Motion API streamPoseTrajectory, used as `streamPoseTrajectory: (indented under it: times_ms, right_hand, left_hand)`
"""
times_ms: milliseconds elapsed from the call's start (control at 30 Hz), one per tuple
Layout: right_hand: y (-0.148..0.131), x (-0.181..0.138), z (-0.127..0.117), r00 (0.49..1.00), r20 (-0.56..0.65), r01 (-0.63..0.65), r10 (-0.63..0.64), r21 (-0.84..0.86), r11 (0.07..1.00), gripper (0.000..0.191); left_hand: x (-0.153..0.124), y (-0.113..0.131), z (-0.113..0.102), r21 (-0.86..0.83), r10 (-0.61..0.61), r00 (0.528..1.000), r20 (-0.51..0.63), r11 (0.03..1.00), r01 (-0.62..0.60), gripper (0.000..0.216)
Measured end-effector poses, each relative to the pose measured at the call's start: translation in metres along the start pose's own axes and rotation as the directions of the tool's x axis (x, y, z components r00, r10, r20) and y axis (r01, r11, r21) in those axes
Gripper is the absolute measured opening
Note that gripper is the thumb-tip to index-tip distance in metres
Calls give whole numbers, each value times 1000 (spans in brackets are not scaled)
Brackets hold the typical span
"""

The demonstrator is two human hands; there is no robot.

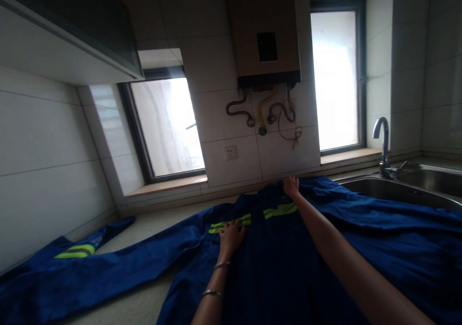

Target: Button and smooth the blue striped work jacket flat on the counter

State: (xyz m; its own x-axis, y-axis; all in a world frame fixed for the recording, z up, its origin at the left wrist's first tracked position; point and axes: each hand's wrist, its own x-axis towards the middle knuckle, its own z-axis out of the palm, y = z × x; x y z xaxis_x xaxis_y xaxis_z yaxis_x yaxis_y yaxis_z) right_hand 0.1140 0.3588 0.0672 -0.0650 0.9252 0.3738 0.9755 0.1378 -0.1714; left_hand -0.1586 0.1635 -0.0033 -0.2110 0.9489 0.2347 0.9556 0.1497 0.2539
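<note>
A white tiled wall (212,113) rises behind the scene, and in front of it a dark blue work jacket (274,262) lies spread on the countertop (144,233). Its long axis runs from the wall toward the wearer of the camera: the collar end points to the wall, while the lower body runs out of view at the bottom. One sleeve stretches leftward along the counter; the fabric on the other side spreads right, in front of the double-bowl sink (371,188). A wall-hung water heater (249,26) is mounted between two windows, above the jacket. A chrome gooseneck faucet (385,142) stands at the sink. The left hand (231,238) rests palm down on the chest, fingers spread wide across a yellow-green reflective strip (216,228). The right hand (291,186) is at the jacket's far edge beside the collar, fingers bent; whether they pinch cloth cannot be told. Two thin bangles (221,264) circle the left forearm.
</note>
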Motion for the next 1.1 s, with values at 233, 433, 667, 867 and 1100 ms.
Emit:
streamPoseTrajectory:
  times_ms: [233,433,667,867,1100]
  right_hand:
    - [-42,-11,16,995,91,39,-45,66,997,40]
    - [-91,-44,59,941,329,45,-85,128,991,68]
    - [-96,-53,65,951,304,12,-53,135,991,69]
    - [-161,-79,64,976,37,204,-217,218,955,61]
    - [-185,-107,72,952,152,210,-264,302,930,61]
  left_hand:
    - [0,1,-1,15,17,1000,23,1000,-18,50]
    - [1,0,2,34,37,999,18,999,-38,54]
    - [-4,6,-4,75,-22,985,-170,997,35,46]
    - [-12,11,-10,107,-161,949,-271,975,196,45]
    - [-3,-9,-12,79,-221,955,-199,967,241,45]
